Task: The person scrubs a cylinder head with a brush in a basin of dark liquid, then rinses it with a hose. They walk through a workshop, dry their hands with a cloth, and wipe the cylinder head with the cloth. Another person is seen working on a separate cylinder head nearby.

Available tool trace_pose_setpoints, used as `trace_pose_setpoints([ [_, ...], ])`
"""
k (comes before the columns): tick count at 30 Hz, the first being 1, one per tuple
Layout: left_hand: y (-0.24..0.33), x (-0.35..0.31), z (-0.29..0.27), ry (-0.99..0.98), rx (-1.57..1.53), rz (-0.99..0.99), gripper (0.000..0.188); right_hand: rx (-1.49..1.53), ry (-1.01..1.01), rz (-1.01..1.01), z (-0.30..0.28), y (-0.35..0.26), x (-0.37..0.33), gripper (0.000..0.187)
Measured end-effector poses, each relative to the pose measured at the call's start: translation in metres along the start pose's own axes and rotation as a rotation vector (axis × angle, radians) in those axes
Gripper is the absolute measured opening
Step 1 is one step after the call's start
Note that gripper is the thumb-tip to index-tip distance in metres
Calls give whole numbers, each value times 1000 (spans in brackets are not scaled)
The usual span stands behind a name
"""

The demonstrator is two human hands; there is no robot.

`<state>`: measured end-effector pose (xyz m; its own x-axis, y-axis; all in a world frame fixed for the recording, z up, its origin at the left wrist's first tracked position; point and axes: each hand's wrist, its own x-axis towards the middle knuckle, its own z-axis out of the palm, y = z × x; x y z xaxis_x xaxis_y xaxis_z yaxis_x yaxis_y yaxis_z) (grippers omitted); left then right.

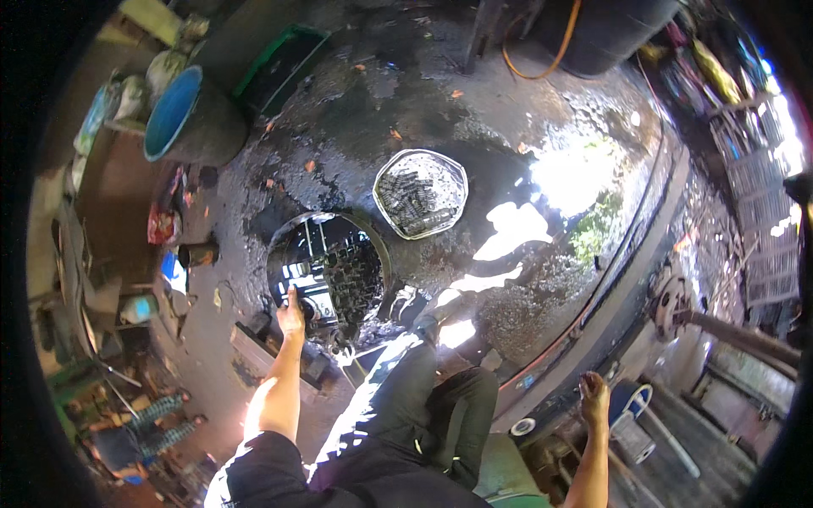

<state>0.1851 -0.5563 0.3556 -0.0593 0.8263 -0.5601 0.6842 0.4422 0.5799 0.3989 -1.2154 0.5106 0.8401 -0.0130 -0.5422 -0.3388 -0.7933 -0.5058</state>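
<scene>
My left hand (290, 315) is closed at the near left edge of a wide round basin (388, 269). A dark shape lies against its fingers, and I cannot make out what it grips. Dark, shiny liquid fills the basin, with many small dark blocks (354, 275) grouped on its right side. Beyond it to the right stands a pale-rimmed pan (465, 190) holding similar grey blocks (411, 199). Off to the right, my right hand (594, 396) is raised with curled fingers, beside a blue-rimmed container (631, 400). Whatever it may hold is too small to tell.
A large blue-lined tub (176, 114) and a green-edged tray (279, 72) stand at the far left. A dark barrel (614, 38) is at the back. Along the right runs a low ledge (627, 317). A wooden block (262, 351) lies by my left forearm. Another person (135, 440) is at lower left.
</scene>
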Motion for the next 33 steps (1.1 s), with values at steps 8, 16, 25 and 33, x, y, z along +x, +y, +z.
trace_pose_setpoints([
  [8,21,-21,-1,202,480,173,81,-436,14,-46,-114,-55,73,15],
  [16,36,-37,0,227,521,64,79,-465,-214,-424,-86,-175,189,17],
  [25,41,-44,4,220,501,22,77,-626,-367,-644,-9,-239,244,19],
  [33,36,-37,-2,185,493,5,76,-822,-417,-527,13,-256,231,18],
])
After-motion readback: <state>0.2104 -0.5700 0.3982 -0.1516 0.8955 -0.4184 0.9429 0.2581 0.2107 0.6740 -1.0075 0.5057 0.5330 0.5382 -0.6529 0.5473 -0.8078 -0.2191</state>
